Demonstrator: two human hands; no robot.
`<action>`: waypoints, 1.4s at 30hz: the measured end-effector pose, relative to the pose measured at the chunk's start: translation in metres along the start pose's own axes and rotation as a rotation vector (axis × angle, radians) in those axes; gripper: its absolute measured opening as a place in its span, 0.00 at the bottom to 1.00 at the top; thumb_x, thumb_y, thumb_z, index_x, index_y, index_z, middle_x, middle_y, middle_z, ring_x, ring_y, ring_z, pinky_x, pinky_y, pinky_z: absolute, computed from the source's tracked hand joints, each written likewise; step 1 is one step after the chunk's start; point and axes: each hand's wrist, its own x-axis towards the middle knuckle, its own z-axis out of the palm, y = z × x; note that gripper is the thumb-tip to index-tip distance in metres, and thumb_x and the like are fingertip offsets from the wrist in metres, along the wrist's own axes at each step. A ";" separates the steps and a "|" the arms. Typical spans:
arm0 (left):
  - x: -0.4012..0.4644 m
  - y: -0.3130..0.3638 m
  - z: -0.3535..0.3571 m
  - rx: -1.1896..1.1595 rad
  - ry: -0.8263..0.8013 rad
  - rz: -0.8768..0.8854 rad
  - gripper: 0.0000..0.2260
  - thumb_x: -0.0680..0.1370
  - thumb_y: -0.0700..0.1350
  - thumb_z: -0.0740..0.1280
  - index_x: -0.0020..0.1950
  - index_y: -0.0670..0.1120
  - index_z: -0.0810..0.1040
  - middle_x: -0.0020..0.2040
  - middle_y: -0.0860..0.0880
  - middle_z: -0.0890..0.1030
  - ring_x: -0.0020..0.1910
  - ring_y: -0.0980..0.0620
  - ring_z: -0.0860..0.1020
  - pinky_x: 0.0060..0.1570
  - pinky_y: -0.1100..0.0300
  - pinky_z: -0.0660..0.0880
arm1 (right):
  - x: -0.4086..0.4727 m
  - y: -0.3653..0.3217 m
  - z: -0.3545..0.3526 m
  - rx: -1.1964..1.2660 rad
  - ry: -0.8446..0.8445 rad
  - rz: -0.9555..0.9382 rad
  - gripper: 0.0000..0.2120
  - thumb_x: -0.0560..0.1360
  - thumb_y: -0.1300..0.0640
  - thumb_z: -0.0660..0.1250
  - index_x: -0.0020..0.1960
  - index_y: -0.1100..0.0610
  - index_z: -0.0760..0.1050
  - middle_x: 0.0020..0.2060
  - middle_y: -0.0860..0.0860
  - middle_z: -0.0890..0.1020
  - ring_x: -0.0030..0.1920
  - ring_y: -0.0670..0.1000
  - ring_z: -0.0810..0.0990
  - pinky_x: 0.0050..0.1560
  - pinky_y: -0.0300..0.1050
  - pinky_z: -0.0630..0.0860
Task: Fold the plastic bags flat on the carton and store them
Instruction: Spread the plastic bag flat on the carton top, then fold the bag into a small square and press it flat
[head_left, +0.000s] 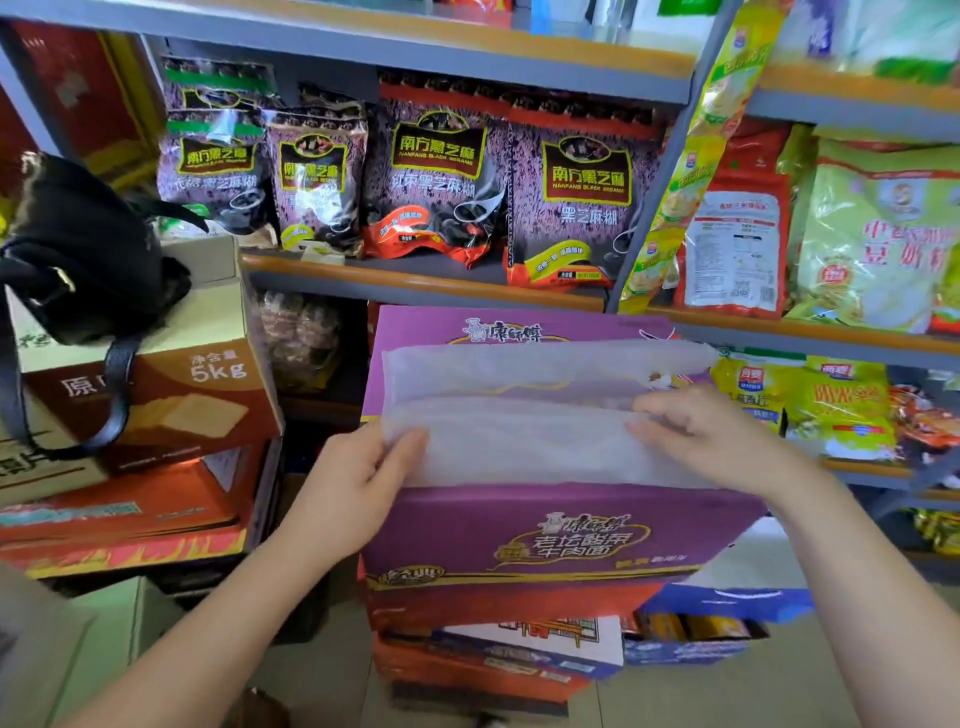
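Observation:
A translucent white plastic bag (519, 410) lies spread flat across the top of a purple noodle carton (561, 535) in the middle of the view. My left hand (358, 483) pinches the bag's near left corner, thumb on top. At the bag's right side, my right hand (711, 436) holds a raised fold of the plastic between its fingertips. A crease runs left to right across the bag.
The purple carton tops a stack of red and blue cartons (493, 660). Shelves behind hold black-sesame packets (431, 182) and green and yellow packets (878, 239). At left a black handbag (88, 244) rests on a brown 5kg carton (171, 395).

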 end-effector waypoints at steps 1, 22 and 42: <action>0.005 0.003 0.001 -0.012 0.050 -0.053 0.11 0.79 0.50 0.59 0.42 0.49 0.78 0.36 0.43 0.81 0.34 0.56 0.76 0.35 0.66 0.68 | 0.007 -0.004 -0.006 0.064 0.000 0.009 0.16 0.74 0.54 0.59 0.29 0.52 0.61 0.22 0.47 0.63 0.25 0.43 0.62 0.28 0.35 0.56; 0.064 0.004 0.048 0.877 0.038 0.098 0.21 0.73 0.49 0.58 0.61 0.39 0.74 0.62 0.38 0.75 0.61 0.38 0.73 0.55 0.46 0.74 | 0.092 0.041 0.035 -0.398 -0.143 0.153 0.17 0.80 0.46 0.55 0.34 0.51 0.62 0.36 0.52 0.74 0.44 0.58 0.76 0.35 0.46 0.61; 0.077 -0.006 0.053 0.784 -0.278 0.012 0.42 0.72 0.70 0.35 0.71 0.42 0.63 0.70 0.43 0.68 0.68 0.42 0.66 0.67 0.50 0.62 | 0.105 0.046 0.004 0.008 -0.340 0.253 0.12 0.68 0.47 0.73 0.45 0.54 0.80 0.35 0.42 0.76 0.36 0.42 0.73 0.37 0.38 0.68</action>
